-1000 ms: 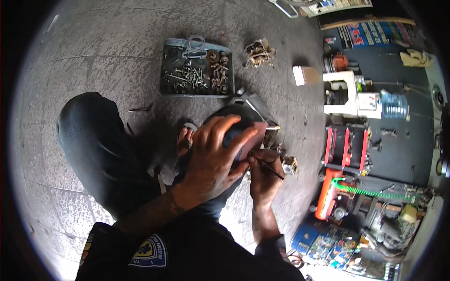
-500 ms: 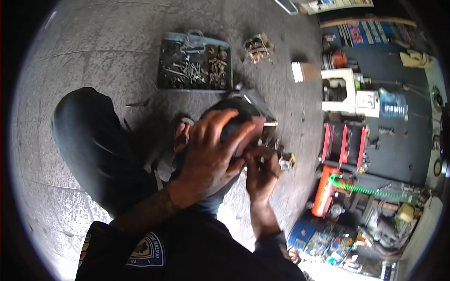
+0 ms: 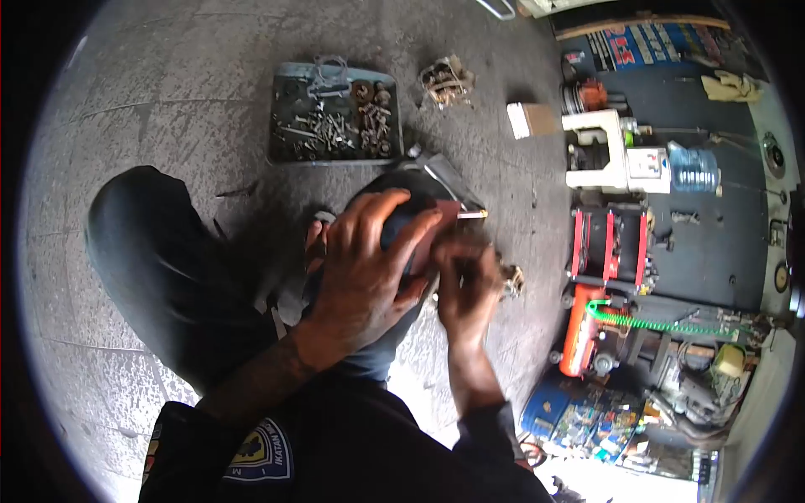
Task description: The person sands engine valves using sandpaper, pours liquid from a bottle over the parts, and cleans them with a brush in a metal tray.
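My left hand [image 3: 356, 272] is curved over my raised knee, its fingers apart and its thumb set opposite them. Between its forefinger and thumb shows a reddish-brown sheet [image 3: 426, 241], which it holds against the dark trouser leg. My right hand [image 3: 468, 289] is close by on the right, fingers curled into a pinch at the sheet's edge. Motion smears those fingertips, and whatever is in them is hidden. A thin white stick with an orange part [image 3: 472, 215] juts out just beyond the sheet. Behind the right hand, a metal part [image 3: 512, 281] is partly visible.
A tray [image 3: 335, 163] of bolts and small metal parts lies on the concrete floor ahead. Near it are a dirty metal part [image 3: 447, 82] and a small box [image 3: 534, 120]. Along the right stand a red rack [image 3: 610, 245], an orange compressor tank [image 3: 579, 335] and a water bottle [image 3: 694, 168].
The view has shifted slightly, so the surroundings sit further left. My right hand's fingers have moved a little at the sheet's edge. My left hand keeps its hold.
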